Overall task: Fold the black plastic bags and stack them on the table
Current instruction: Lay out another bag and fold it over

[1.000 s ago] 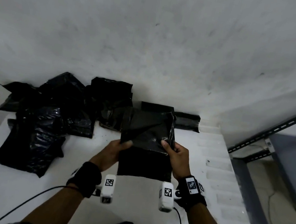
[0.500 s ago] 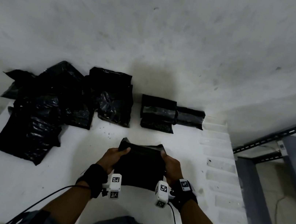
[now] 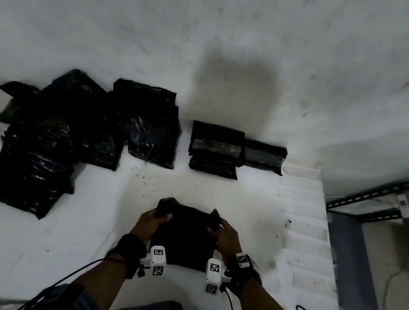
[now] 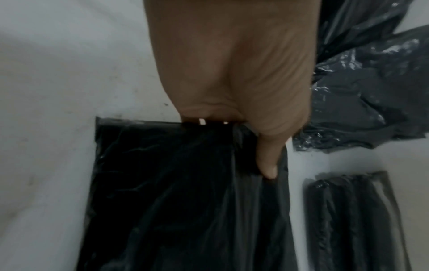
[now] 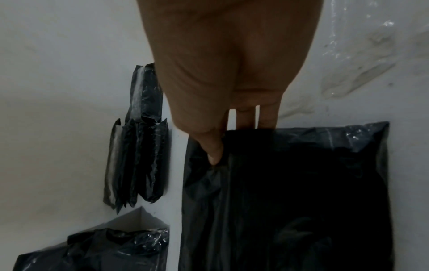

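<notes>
Both hands (image 3: pixel 150 222) (image 3: pixel 226 235) pinching a black bag (image 3: pixel 183 236) on a speckled white table (image 3: pixel 25 247) against a stained wall (image 3: pixel 215 37)

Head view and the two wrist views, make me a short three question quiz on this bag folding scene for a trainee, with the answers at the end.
1. True or false: both hands grip the bag being folded.
2. Which lies farther to the person's left: A, the loose pile of bags, or B, the folded stack?
3. Fill in: the left hand's thumb presses on ____ of the bag.

Key
1. True; the right hand grips the other side.
2. A
3. top
</notes>
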